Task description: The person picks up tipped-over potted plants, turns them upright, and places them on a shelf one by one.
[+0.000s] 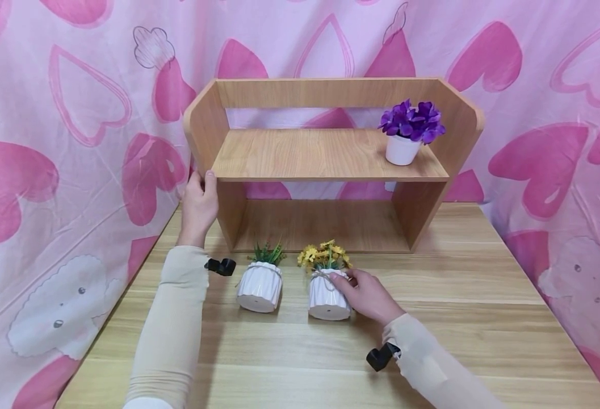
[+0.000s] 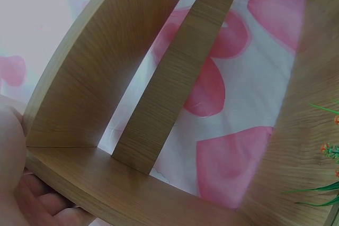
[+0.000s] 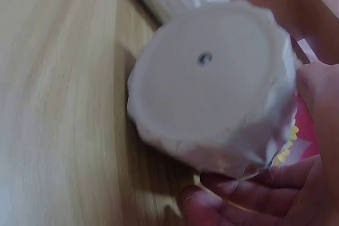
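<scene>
On the wooden table (image 1: 463, 295), right hand (image 1: 368, 295) fingers grip the yellow-flower pot (image 1: 328, 295), underside visible only at the wrist; left hand (image 1: 199, 204) grips the shelf (image 1: 325, 153).

Left arm stretched forward along the desk's left side, sleeve to the wrist. Left hand (image 1: 199, 203) upright, fingers and thumb curled in a grip near the back left. Right arm angled in from the front right edge. Right hand (image 1: 368, 296) low, fingers curled, gripping.
</scene>
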### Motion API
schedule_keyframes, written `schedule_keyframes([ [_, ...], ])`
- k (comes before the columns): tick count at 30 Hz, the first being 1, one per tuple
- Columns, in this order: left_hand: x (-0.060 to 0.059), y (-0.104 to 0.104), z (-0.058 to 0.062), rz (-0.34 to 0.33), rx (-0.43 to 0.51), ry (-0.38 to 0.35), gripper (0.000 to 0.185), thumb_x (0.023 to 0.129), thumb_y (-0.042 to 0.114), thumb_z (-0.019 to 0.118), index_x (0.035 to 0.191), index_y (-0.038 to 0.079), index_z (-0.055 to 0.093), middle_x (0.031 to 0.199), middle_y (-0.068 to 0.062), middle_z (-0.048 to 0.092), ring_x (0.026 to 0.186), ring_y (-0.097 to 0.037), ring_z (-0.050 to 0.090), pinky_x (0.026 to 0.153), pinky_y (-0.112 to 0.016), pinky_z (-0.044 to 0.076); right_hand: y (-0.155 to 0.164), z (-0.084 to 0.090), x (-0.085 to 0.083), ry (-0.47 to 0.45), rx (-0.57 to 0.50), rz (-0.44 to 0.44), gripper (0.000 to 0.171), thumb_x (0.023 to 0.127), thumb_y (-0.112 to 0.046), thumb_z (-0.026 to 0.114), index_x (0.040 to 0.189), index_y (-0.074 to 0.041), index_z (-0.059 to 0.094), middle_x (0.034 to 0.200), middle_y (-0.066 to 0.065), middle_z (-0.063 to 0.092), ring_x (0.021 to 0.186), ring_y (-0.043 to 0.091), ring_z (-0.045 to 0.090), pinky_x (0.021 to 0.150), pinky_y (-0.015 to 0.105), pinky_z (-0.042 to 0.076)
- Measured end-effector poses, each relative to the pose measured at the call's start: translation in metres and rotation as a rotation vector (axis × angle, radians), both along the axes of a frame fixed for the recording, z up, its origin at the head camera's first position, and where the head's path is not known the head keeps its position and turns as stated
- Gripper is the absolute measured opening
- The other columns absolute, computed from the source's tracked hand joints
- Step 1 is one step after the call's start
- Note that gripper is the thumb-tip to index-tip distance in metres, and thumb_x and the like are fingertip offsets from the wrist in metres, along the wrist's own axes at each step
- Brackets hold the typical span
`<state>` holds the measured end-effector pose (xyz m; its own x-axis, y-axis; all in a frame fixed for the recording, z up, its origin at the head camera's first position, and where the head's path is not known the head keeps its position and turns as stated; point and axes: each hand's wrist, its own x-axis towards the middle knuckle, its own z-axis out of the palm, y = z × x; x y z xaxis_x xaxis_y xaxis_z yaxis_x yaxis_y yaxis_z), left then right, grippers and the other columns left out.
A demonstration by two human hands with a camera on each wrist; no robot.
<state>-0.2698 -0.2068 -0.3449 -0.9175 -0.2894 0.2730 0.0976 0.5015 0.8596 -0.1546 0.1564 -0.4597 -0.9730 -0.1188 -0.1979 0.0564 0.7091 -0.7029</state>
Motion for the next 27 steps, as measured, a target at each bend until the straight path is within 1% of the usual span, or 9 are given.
schedule_keyframes([
  [4,0.000,0.000,0.001,-0.002,0.000,0.007,0.065,0.113,0.051,0.038,0.160,0.007,0.047,0.164,-0.020,0.052,0.150,-0.035,0.052,0.129,-0.054,0.039,-0.002,0.000,0.001,-0.032,-0.003,-0.005,0.086,0.103,-0.070,0.055,0.144,0.005,0.061,0.126,0.020,0.074,0.113,0.031,0.070,0.105,0.056,0.058],
  [10,0.001,0.000,0.001,-0.002,-0.009,0.014,0.065,0.113,0.050,0.038,0.159,0.006,0.049,0.162,-0.021,0.054,0.148,-0.036,0.053,0.128,-0.054,0.040,-0.005,-0.003,0.002,-0.032,0.009,-0.018,0.087,0.103,-0.070,0.055,0.141,0.008,0.062,0.131,0.026,0.072,0.121,0.038,0.069,0.108,0.059,0.055],
  [13,0.000,0.000,0.001,-0.003,-0.007,0.014,0.065,0.113,0.050,0.038,0.159,0.006,0.049,0.162,-0.021,0.054,0.148,-0.036,0.054,0.128,-0.054,0.040,-0.006,-0.005,0.003,-0.052,0.001,-0.028,0.088,0.102,-0.071,0.056,0.140,0.007,0.063,0.131,0.025,0.072,0.119,0.036,0.070,0.107,0.058,0.056],
  [17,0.001,0.000,0.002,-0.010,0.013,-0.004,0.066,0.113,0.052,0.038,0.162,0.008,0.046,0.165,-0.019,0.051,0.150,-0.034,0.052,0.129,-0.053,0.039,-0.008,-0.005,0.004,-0.095,-0.022,-0.045,0.092,0.100,-0.075,0.056,0.142,0.006,0.061,0.132,0.024,0.072,0.116,0.032,0.070,0.105,0.056,0.058],
  [20,0.001,0.000,0.002,-0.015,0.028,-0.018,0.067,0.113,0.052,0.038,0.164,0.009,0.044,0.167,-0.017,0.049,0.152,-0.034,0.050,0.130,-0.053,0.038,-0.010,-0.002,0.005,-0.119,-0.037,-0.060,0.091,0.100,-0.074,0.057,0.143,0.006,0.061,0.130,0.022,0.073,0.112,0.030,0.070,0.103,0.053,0.059],
  [27,0.000,0.000,0.000,-0.010,0.018,0.002,0.065,0.113,0.050,0.039,0.161,0.007,0.047,0.164,-0.020,0.052,0.149,-0.035,0.052,0.129,-0.052,0.039,-0.013,-0.002,0.004,-0.172,-0.088,-0.106,0.088,0.101,-0.071,0.058,0.144,0.006,0.060,0.130,0.020,0.072,0.111,0.028,0.068,0.103,0.051,0.058],
])
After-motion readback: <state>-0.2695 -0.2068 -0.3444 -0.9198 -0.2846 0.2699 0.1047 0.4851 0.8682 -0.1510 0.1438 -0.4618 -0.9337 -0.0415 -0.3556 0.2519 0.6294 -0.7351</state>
